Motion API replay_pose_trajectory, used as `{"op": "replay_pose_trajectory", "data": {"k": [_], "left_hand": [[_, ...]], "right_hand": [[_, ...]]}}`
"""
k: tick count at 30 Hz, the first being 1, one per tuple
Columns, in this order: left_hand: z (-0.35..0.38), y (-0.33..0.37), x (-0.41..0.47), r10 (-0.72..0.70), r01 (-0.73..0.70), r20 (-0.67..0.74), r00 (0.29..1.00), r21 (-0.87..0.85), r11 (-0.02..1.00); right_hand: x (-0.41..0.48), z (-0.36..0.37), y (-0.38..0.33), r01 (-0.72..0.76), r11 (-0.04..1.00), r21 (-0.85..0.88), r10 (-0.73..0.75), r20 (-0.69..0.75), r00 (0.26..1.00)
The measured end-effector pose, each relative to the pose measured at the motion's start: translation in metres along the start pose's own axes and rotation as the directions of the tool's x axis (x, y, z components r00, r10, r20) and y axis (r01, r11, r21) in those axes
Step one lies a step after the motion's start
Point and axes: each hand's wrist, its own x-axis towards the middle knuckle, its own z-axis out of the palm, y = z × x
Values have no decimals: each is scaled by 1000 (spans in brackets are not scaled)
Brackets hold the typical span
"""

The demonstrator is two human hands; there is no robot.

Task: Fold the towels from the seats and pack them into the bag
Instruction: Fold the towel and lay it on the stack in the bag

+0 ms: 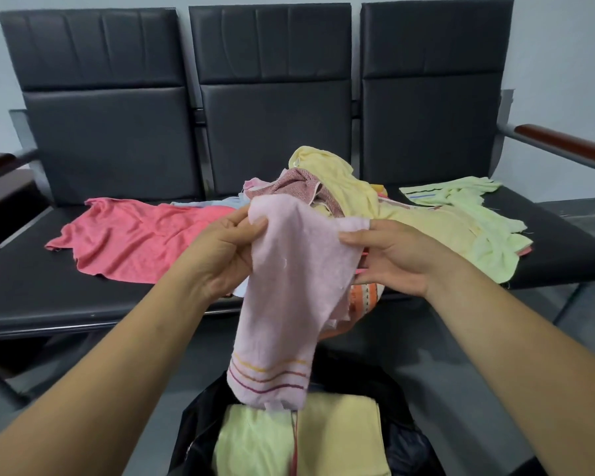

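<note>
The left hand [227,250] and right hand [397,257] pinch top corners of the pink towel [289,290]. It dangles over the near black bag [200,431], partly hiding the far towel pile [344,190].

Three black padded seats [272,132] with brown armrests [564,142] stand against a pale wall [564,46] on grey floor [392,341].

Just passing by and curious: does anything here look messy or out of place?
Nothing looks damaged. The towel heap on the middle seat is jumbled, and an orange striped towel droops over the seat's front edge, where it might slip off.
</note>
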Motion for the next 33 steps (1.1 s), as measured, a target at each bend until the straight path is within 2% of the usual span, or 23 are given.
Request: {"op": "replay_pose_trajectory", "data": {"k": [2,4,6,7,9,11,13,15,16,18,19,20,21,22,23,25,26,28,30,31,33], "left_hand": [[-5,0,-1,35,-29,-64,997,100,995],[-14,2,-3,100,-54,-116,988,349,935],[-18,4,-5,144,-49,-96,985,643,764],[-18,4,-7,145,-38,-89,985,716,697],[-13,2,-9,148,1,-150,978,707,707],[-7,1,-10,88,70,-244,966,570,819],[-5,0,-7,-10,107,-265,964,353,929],[-4,3,-9,-76,116,-202,976,193,974],[-6,3,-10,-85,112,-150,985,182,977],[-8,1,-12,-75,101,-102,992,289,952],[-11,0,-13,-40,81,-106,994,418,905],[-15,0,-14,27,50,-120,992,593,804],[-17,1,-15,93,30,-121,988,751,660],[-20,1,-15,133,19,-110,985,835,549],[-21,-1,-14,147,18,-107,983,861,508],[-19,-2,-15,123,37,-136,983,803,594],[-15,-3,-17,99,63,-168,981,754,654],[-8,-1,-17,26,132,-246,969,600,789],[-4,3,-17,-79,180,-268,960,377,909],[-2,6,-18,-113,175,-223,968,283,943],[-3,6,-17,-112,136,-118,987,215,967]], "right_hand": [[-1,0,0,8,996,-94,-16,-82,996],[0,1,-1,18,996,-92,-32,-158,987],[2,5,1,21,998,67,-7,-192,981],[2,8,1,10,984,181,27,-203,979],[1,10,-2,-29,914,404,104,-166,981],[-3,10,-6,-55,854,518,122,-96,988],[-7,12,-8,-61,880,470,92,-44,995],[-7,14,-3,-35,927,374,50,-32,998],[-6,13,0,-11,951,308,32,-61,998],[-2,7,5,51,994,100,-34,-162,986],[-2,5,7,67,997,-24,-70,-210,975],[-3,2,8,71,989,-130,-101,-241,965],[-4,1,9,70,976,-207,-123,-254,959],[-5,1,9,69,964,-258,-138,-257,956],[-5,2,10,68,958,-278,-143,-260,955],[-4,4,12,55,975,-217,-114,-266,957],[-4,6,11,46,992,-114,-75,-265,961],[-4,9,7,33,979,203,8,-199,980],[-5,8,1,18,886,463,36,-109,993],[-5,6,-1,19,857,515,28,-83,996],[-6,3,-2,25,895,445,0,-57,998]]}}
